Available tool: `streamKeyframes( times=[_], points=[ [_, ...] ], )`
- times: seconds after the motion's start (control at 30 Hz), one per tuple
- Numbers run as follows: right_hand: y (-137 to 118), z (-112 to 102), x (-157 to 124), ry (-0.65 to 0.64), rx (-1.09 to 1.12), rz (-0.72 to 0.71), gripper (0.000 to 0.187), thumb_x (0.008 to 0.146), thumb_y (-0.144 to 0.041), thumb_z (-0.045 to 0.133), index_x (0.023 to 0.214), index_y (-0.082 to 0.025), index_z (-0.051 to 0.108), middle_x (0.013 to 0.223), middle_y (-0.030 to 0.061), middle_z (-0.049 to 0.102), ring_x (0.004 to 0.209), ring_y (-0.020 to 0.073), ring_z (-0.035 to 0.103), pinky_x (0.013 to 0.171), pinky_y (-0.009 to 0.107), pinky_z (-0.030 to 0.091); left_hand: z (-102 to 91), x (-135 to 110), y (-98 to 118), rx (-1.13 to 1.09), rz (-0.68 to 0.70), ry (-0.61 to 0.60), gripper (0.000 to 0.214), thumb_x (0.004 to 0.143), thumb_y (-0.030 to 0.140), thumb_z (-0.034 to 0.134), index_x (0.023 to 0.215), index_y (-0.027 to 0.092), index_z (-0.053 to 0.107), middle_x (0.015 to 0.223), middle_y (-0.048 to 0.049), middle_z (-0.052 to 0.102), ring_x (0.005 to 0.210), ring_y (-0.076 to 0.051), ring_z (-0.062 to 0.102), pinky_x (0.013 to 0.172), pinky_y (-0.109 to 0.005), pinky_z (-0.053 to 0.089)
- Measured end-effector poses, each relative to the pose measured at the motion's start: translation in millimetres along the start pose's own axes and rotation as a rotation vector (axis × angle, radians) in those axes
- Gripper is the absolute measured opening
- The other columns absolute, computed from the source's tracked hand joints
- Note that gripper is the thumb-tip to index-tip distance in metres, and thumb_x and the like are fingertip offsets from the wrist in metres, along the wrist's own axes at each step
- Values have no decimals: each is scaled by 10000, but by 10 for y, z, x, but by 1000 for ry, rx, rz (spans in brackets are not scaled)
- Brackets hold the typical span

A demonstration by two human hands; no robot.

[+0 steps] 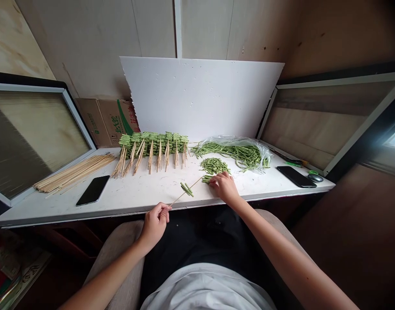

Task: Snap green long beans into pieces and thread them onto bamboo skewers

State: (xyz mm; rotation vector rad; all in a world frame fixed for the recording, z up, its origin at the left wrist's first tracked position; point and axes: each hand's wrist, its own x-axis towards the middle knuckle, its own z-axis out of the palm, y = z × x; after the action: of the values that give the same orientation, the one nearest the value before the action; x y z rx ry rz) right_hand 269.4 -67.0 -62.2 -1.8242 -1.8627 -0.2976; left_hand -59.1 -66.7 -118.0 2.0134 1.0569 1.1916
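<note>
My left hand [155, 224] is closed around the lower end of a thin bamboo skewer [177, 199] at the table's front edge. A few short green bean pieces [186, 189] are threaded crosswise on it, and its tip points up and right. My right hand [223, 186] rests at the small heap of cut green bean pieces [214, 165], fingers bent down onto the pieces nearest me. Its fingertips are partly hidden, so whether a piece is pinched there does not show. Stacked at the back left are finished green bean skewers [155, 144], their bare stick ends toward me.
Loose bamboo skewers [75, 172] lie left on the white table [126, 199], beside a phone [93, 190]. Long green beans in a plastic bag [236, 151] lie back right. Another phone [296, 176] lies at right. A white foam board [200, 94] and a cardboard box [103, 120] stand behind.
</note>
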Motion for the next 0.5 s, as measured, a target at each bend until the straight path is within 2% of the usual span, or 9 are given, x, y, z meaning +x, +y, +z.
streamKeyframes(
  times=[0.13, 0.27, 0.37, 0.5],
  points=[
    [66, -30, 30, 61, 158, -4, 219, 976, -233, 573, 912, -220, 782, 939, 131, 757, 982, 320, 591, 833, 422, 442, -9, 5, 21, 2, 8, 6, 302, 1043, 355, 469, 867, 188, 649, 594, 22, 578, 531, -130, 555, 574, -240, 434],
    [208, -123, 108, 205, 414, 79, 313, 986, -433, 565, 972, -210, 784, 946, 131, 756, 881, 295, 630, 849, 459, 484, -17, 7, 35, 3, 10, 5, 310, 1046, 365, 462, 868, 189, 645, 595, 19, 578, 540, -138, 563, 590, -249, 446],
    [317, -190, 150, 254, 565, 202, 409, 919, -571, 609, 929, -200, 782, 950, 134, 763, 839, 277, 644, 803, 450, 504, -15, 5, 28, 0, 7, -2, 306, 1046, 364, 466, 871, 190, 647, 597, 20, 582, 542, -139, 565, 595, -248, 444],
    [340, -224, 157, 242, 788, 325, 478, 790, -660, 715, 870, -190, 751, 899, 115, 768, 852, 268, 664, 748, 405, 519, -6, 5, 10, -8, 2, 3, 287, 1039, 356, 481, 876, 192, 651, 596, 25, 577, 537, -134, 559, 579, -238, 429]
  ],
)
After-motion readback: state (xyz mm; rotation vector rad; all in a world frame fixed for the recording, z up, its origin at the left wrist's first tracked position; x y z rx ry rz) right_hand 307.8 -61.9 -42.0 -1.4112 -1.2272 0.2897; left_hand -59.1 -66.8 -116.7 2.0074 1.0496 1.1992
